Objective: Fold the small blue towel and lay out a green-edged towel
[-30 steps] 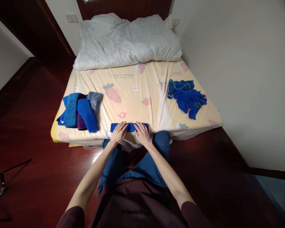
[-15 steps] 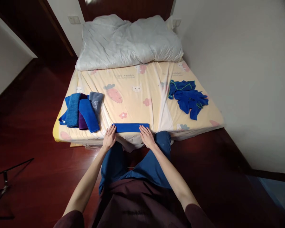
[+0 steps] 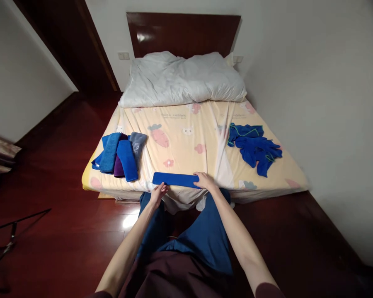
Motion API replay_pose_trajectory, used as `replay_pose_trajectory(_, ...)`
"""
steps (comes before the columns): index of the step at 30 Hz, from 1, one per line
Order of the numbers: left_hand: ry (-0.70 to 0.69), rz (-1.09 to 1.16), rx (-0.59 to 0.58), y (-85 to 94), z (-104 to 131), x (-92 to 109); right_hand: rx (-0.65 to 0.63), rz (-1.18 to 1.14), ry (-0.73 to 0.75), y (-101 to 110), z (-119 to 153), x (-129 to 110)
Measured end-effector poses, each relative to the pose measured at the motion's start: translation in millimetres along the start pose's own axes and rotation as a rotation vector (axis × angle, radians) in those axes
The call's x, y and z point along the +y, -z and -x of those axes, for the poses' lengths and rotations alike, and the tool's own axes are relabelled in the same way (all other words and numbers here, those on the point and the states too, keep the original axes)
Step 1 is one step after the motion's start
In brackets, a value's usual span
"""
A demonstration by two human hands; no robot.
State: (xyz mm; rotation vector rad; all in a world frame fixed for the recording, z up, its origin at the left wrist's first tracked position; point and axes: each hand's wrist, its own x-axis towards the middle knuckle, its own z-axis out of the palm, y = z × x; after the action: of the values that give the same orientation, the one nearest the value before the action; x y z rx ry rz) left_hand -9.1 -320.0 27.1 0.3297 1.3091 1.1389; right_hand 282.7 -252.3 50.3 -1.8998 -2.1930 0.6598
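Note:
A blue towel point(image 3: 175, 179), folded into a long narrow strip, lies along the front edge of the bed. My left hand point(image 3: 158, 194) is at its near edge, left of the middle, with curled fingers pinching that edge. Around the right end of the strip my right hand point(image 3: 205, 181) is closed, fingers over the top; the thumb is hard to make out. To the left sit several folded towels, among them a bright blue one point(image 3: 127, 159), a teal one point(image 3: 110, 153) and a grey one point(image 3: 138, 147).
Crumpled blue cloths with green edging point(image 3: 257, 151) lie on the right of the bed. A white quilt point(image 3: 183, 80) is bunched by the dark headboard point(image 3: 186, 33). The patterned sheet point(image 3: 186, 145) covers the mattress. A black metal stand point(image 3: 12, 234) is on the floor at left.
My hands have gone from resting flat on the strip's two ends to gripping it, the left shifting inward along the near edge. The view has tilted up, showing more headboard.

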Motion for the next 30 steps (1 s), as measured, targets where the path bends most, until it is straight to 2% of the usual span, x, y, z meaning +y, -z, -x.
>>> replay_pose_trajectory(7, -0.013, 0.053, 0.209, -8.3, -12.6, 7.5, 0.026, 0.054, 0.011, -8.3, -1.6, -11.6)
replay_pose_trajectory(10, -0.088, 0.08, 0.23, -12.0, -12.0, 9.0, 0.031, 0.054, 0.014, -9.1, 0.4, -14.1)
replay_pose_trajectory(16, -0.26, 0.142, 0.125, -23.3, -8.9, 17.7, -0.15, 0.09, -0.115, 3.5, 10.0, -27.9)
replay_pose_trajectory(20, -0.347, 0.111, 0.011, -32.0, -2.9, 32.4, -0.186, 0.09, -0.08, 8.9, 16.0, -37.3)
replay_pose_trajectory(23, -0.438, 0.024, -0.087, -37.7, 4.6, 51.0, -0.228, 0.019, -0.061, 6.0, 17.9, -41.2)
replay_pose_trajectory(25, -0.507, -0.057, -0.133, -39.7, 9.0, 67.6, -0.198, -0.02, -0.03, 1.7, 17.1, -44.7)
replay_pose_trajectory(27, -0.593, -0.137, -0.171, -39.9, 11.9, 87.8, -0.116, -0.063, 0.062, -3.0, 14.3, -51.2)
replay_pose_trajectory(30, -0.735, -0.235, -0.209, -36.8, 14.6, 124.0, -0.021, -0.177, 0.129, -9.3, 6.0, -69.4)
